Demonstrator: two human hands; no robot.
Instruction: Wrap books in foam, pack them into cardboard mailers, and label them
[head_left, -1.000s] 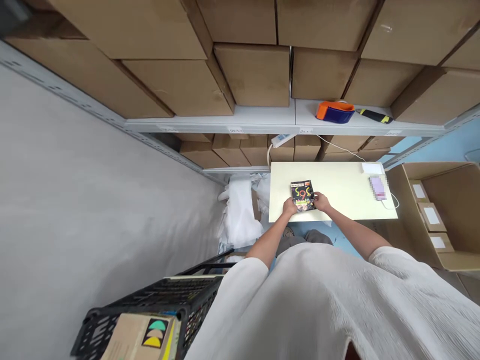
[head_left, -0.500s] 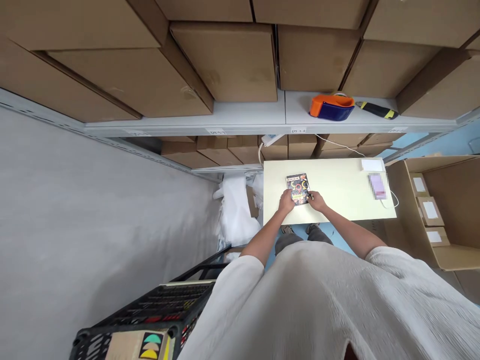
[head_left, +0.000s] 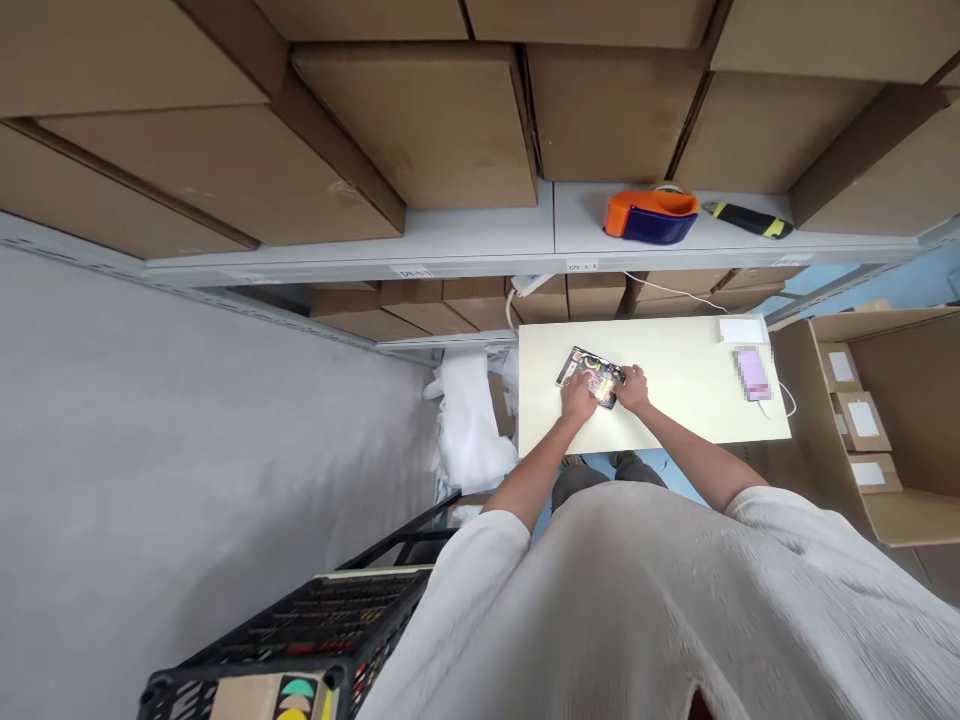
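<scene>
A dark book (head_left: 589,368) with bright lettering and pictures on its cover lies turned at a slant on the pale tabletop (head_left: 675,400). My left hand (head_left: 578,397) grips its lower edge, fingers over the cover. At the book's right edge, my right hand (head_left: 633,388) is closed, with its fingertips against the corner. Something small and dark shows at those fingers, too small to make out.
A phone (head_left: 751,374) with a cable and a white box (head_left: 742,331) sit at the table's right end. Above, a shelf holds cartons (head_left: 420,120), an orange tape dispenser (head_left: 651,216) and a utility knife (head_left: 750,220). A black crate (head_left: 337,665) stands lower left; an open carton (head_left: 915,400) is at right.
The book has turned from nearly upright to a slant, its top swinging left. My right hand has moved slightly up and right; my left hand stays on the book.
</scene>
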